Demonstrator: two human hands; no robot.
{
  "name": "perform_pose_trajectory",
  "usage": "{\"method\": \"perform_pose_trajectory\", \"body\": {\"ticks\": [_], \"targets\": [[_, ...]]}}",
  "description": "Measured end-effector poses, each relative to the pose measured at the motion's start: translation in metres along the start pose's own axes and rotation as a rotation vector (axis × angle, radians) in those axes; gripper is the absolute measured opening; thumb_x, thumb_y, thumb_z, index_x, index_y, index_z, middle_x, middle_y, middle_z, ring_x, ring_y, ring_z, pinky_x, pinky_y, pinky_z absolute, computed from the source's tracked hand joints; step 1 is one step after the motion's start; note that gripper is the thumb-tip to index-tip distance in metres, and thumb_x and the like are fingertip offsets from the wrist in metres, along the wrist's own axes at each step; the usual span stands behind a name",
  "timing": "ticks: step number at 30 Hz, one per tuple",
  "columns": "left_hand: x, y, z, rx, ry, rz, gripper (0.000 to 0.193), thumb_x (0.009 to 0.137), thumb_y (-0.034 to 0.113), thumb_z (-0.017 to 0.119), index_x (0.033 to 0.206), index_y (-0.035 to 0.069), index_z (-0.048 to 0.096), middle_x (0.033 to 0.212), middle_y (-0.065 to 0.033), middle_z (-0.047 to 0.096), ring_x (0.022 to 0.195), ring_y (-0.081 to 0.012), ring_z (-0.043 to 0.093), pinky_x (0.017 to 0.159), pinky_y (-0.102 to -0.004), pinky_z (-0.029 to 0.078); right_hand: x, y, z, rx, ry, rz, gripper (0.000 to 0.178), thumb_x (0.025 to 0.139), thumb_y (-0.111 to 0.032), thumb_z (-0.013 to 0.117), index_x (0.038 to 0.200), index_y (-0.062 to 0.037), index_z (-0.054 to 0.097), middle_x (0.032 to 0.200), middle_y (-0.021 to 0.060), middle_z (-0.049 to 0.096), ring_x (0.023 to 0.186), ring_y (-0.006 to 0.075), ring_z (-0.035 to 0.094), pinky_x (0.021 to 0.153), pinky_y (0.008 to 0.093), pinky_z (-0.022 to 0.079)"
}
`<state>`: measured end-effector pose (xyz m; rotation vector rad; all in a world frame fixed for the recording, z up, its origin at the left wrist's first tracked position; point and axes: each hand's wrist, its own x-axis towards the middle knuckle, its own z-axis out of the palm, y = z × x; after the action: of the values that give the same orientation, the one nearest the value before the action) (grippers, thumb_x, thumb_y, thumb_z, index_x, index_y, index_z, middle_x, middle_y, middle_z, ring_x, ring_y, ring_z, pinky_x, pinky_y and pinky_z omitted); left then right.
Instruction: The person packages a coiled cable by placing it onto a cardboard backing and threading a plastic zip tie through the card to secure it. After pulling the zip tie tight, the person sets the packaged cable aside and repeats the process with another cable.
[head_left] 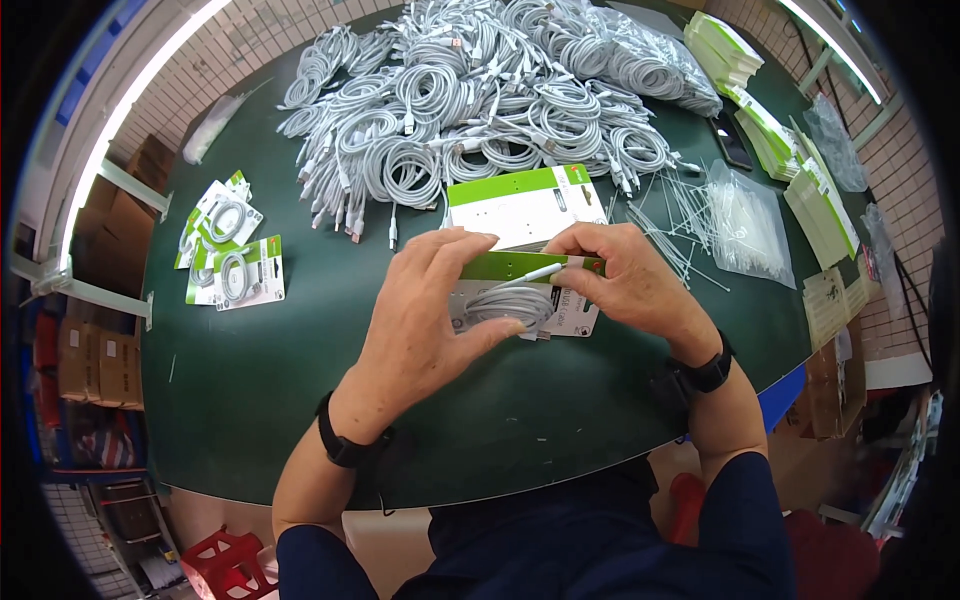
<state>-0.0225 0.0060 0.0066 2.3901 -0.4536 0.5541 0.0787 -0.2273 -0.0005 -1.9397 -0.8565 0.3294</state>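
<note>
A coiled white USB cable [508,308] lies against the front of a green-and-white backing card [578,318] over the middle of the table. My left hand [428,305] is curved around the card's left side, its thumb pressing the coil. With thumb and fingers, my right hand [628,275] pinches the card's upper right edge, beside the cable's white plug end [540,273]. Whether that hand also grips a tie cannot be made out. Just behind, a stack of similar cards [522,208] lies on the table.
A big heap of coiled cables [430,100] covers the far side of the green table [300,400]. Carded cables [238,275] lie at left. Loose cable ties [672,235], a bag of ties [748,222], a phone [732,140] and card stacks [822,205] are at right.
</note>
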Motion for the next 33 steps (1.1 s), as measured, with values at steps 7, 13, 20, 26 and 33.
{"method": "perform_pose_trajectory", "body": {"ticks": [7,13,20,26,33], "targets": [[0.004,-0.015,0.01,-0.082,-0.172,-0.091,0.038,0.074,0.007,0.084,0.108,0.005,0.067,0.105,-0.0124,0.071,0.095,-0.0322,0.069,0.085,-0.0381,0.055,-0.001,0.006,0.002,-0.073,-0.014,-0.049,0.015,0.085,-0.002,0.072,0.1,0.0004,0.071,0.079,0.0077,0.068,0.07,0.0117,0.061,0.065,0.027,0.051],[0.002,-0.025,0.027,-0.055,-0.037,0.117,0.034,0.072,0.001,0.083,0.101,0.004,0.067,0.099,-0.0121,0.072,0.086,-0.0302,0.071,0.074,-0.0364,0.058,-0.002,0.004,0.003,-0.07,0.033,-0.125,0.018,0.082,0.0,0.074,0.1,-0.0005,0.071,0.084,0.007,0.07,0.073,0.0138,0.065,0.066,0.0275,0.053],[0.003,-0.02,0.03,-0.003,0.025,0.235,0.03,0.072,-0.004,0.078,0.097,0.003,0.065,0.097,-0.0111,0.072,0.084,-0.0286,0.071,0.069,-0.0357,0.058,-0.001,0.006,0.004,-0.157,0.074,-0.277,0.019,0.079,0.001,0.078,0.097,-0.0022,0.072,0.089,0.0072,0.072,0.077,0.0186,0.07,0.068,0.0292,0.055],[-0.001,-0.02,0.034,0.027,0.082,0.262,0.029,0.071,-0.007,0.076,0.096,0.002,0.064,0.096,-0.0113,0.07,0.082,-0.0286,0.071,0.069,-0.0359,0.058,0.001,0.006,0.008,-0.151,0.111,-0.359,0.016,0.077,0.0,0.08,0.092,-0.0043,0.074,0.089,0.0067,0.072,0.077,0.0195,0.07,0.067,0.0295,0.055],[-0.003,-0.02,0.037,0.036,0.081,0.285,0.028,0.07,-0.008,0.075,0.094,0.001,0.062,0.095,-0.0115,0.068,0.081,-0.0289,0.069,0.069,-0.0367,0.058,0.0,0.006,0.007,-0.127,0.075,-0.354,0.017,0.075,0.0,0.082,0.09,-0.0052,0.075,0.087,0.0054,0.071,0.075,0.0185,0.069,0.065,0.0292,0.054]]}}
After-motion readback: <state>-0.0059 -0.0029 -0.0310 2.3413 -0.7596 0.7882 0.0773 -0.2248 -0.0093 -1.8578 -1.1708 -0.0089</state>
